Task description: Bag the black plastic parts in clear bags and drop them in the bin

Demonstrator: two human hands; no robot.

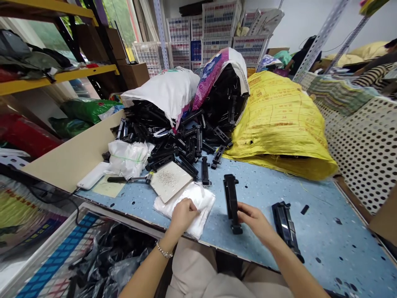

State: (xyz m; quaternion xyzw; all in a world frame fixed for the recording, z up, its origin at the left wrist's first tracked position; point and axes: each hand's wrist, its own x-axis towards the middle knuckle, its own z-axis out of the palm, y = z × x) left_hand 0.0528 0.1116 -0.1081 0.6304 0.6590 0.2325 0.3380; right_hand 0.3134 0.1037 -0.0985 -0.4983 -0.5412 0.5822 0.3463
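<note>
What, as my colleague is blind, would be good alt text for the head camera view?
A person's right hand holds a black part at a blue table; the left hand is over folded white plastic. Beyond, similar parts lie heaped by a white sack.

This looks like a workshop: black parts (199,140) heap below sacks (169,89) on a central bench (257,186), crates (217,20) stack top centre, a laden shelf (71,75) stands upper left.

The black part (230,200) is glossy plastic; the white bags (203,207), crinkled film; the yellow sack (279,120), woven.
</note>
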